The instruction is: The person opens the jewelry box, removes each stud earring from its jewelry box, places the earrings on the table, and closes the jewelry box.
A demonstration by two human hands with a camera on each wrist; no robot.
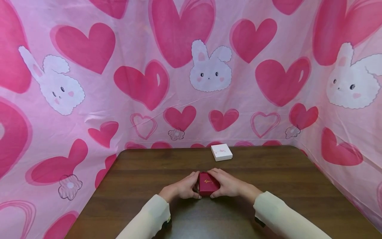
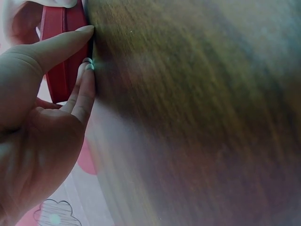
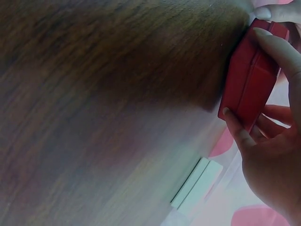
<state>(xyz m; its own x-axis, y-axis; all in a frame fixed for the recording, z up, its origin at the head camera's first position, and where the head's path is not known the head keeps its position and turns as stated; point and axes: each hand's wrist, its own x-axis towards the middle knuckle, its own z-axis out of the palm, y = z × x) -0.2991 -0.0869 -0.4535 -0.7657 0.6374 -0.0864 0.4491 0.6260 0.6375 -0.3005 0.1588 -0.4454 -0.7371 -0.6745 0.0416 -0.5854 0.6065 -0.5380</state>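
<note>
A dark red, rectangular box with gold script on its lid (image 1: pixel 206 188) sat on the brown wood-grain tabletop (image 1: pixel 134 186), a seam running along its side. The person's left hand (image 1: pixel 187 186) gripped the left end of the red box, its thumb on the near side and its fingers around the far corner. The right hand (image 1: pixel 228 184) held the right end of the red box, thumb likewise near, fingers over the far side. Beyond the red box, slightly to the right, lay a white square box with pinkish print (image 1: pixel 222 152). Farther behind the red box hung a pink cloth patterned with hearts and white rabbits (image 1: pixel 182 96).
</note>
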